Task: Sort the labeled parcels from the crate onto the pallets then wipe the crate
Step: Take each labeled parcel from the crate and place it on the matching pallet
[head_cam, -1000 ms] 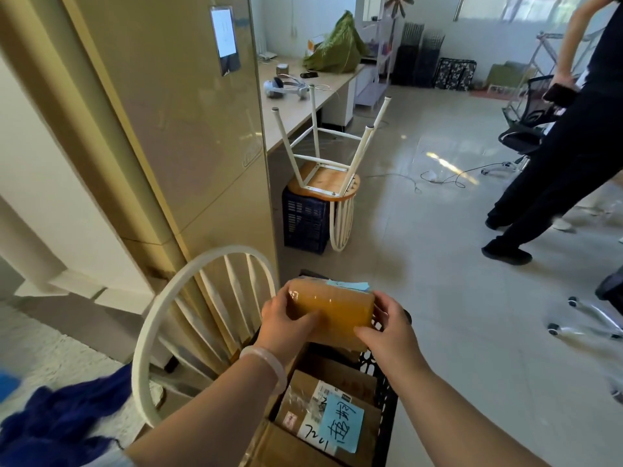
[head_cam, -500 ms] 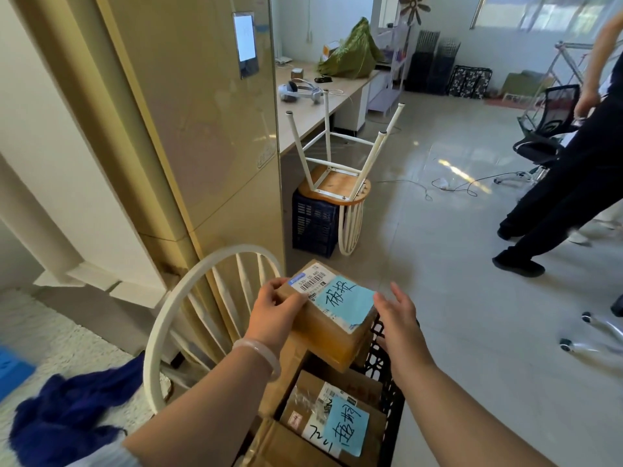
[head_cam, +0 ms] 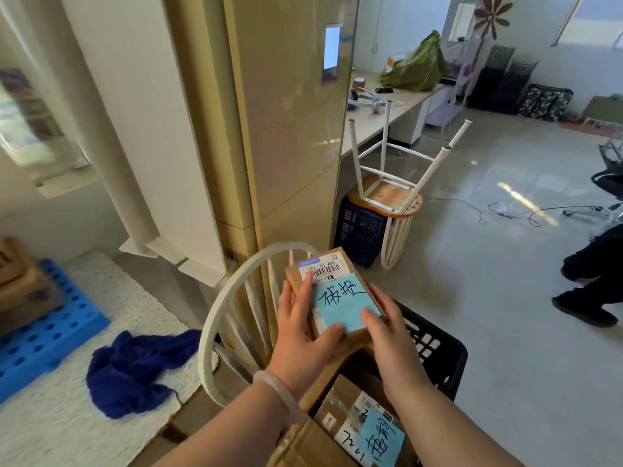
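A small brown parcel [head_cam: 332, 281] with a barcode sticker and a blue handwritten label is held above the black crate [head_cam: 435, 352]. My left hand [head_cam: 303, 328] grips its left side, thumb across the lower label. My right hand [head_cam: 387, 335] holds its right edge, with the thumb on the label's corner. Inside the crate lies another brown parcel [head_cam: 357, 423] with a blue label. A blue pallet [head_cam: 43, 335] lies on the floor at the far left with cardboard boxes [head_cam: 23, 284] on it. A dark blue cloth [head_cam: 135, 369] lies crumpled on the white mat.
A white chair back [head_cam: 222, 308] curves just left of the crate, against a tall beige cabinet [head_cam: 286, 129]. An upturned stool [head_cam: 387, 193] rests on a dark crate [head_cam: 359, 230] behind. A person's dark legs [head_cam: 593, 288] stand at the right. Cables trail over the floor.
The parcel has been turned so its labeled face points up at me, and both hands have shifted onto its sides. My view has swung left, bringing the pallet into sight.
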`<state>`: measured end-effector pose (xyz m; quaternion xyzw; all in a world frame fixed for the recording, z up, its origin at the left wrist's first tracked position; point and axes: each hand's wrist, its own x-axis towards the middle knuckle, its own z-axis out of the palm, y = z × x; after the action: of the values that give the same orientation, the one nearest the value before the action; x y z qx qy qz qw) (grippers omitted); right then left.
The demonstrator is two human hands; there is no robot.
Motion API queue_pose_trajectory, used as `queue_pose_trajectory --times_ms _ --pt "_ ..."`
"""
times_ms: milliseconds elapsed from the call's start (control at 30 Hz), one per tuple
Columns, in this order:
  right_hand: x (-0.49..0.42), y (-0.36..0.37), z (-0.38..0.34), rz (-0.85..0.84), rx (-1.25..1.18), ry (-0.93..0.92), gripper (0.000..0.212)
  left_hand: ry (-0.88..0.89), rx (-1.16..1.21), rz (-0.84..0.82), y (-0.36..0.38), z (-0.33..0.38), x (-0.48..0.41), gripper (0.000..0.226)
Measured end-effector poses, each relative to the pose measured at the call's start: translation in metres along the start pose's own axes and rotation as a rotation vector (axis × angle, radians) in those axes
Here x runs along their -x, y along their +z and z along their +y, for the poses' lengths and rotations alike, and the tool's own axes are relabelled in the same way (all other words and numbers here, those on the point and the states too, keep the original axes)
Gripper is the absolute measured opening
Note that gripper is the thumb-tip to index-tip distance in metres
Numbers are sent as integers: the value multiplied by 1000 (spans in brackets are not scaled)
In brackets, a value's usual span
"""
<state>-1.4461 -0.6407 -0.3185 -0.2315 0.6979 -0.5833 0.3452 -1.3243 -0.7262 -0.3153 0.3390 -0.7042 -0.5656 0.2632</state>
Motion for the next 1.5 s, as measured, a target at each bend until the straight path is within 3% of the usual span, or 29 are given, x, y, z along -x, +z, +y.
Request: queue_pose_trajectory --times_ms 100,233,433,633,867,1100,1500 --pt "7 35 -10 -43 134 -151 44 49 -54 95 -40 -4 8 84" --pt "13 97 -25 -202 132 -321 65 54 -91 253 -103 -9 27 92" --pt "26 211 -45 -541 219 -380 59 23 -77 499 -215 -19 68 83" --pt "55 327 -43 -718 255 -394 56 14 -149 685 -318 -51 117 80" --pt "83 458 -42 -887 322 -345 54 -41 -61 801 -429 -92 165 77" --pt "100 556 -39 -1000 339 -358 60 -73 11 871 -518 -117 186 75" --pt "69 720 -106 -947 432 -490 57 -73 -62 946 -680 -114 138 71"
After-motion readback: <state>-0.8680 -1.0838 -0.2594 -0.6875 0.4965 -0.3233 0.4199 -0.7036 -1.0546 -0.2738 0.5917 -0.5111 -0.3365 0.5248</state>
